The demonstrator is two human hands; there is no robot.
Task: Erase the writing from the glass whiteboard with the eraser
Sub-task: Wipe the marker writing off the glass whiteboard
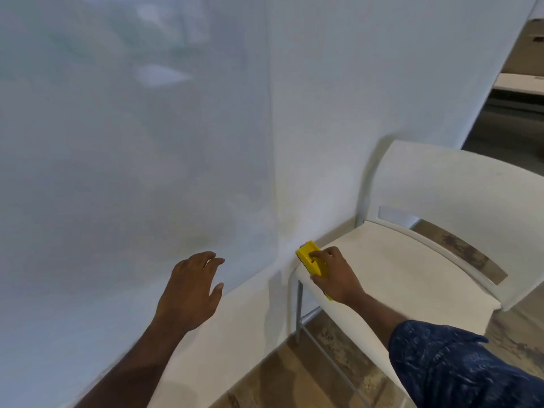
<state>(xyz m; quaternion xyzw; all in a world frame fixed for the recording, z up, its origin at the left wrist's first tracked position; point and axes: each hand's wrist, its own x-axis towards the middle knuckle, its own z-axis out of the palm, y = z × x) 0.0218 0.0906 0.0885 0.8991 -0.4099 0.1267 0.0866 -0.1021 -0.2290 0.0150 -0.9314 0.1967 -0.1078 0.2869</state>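
Right hand (332,275) fingers clamped on yellow eraser (312,258), left hand (191,290) fingers apart, empty

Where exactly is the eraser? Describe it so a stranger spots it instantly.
Find the white chair beside the glass whiteboard. At the seat's corner nearest the board, the right hand grips the eraser. It is the only bright yellow thing here.

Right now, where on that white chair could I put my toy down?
The chair seat is mostly bare, from the backrest across to its right edge. Only the front-left corner by the wall is busy: the right hand grips the yellow eraser there. The left hand hovers open nearby.
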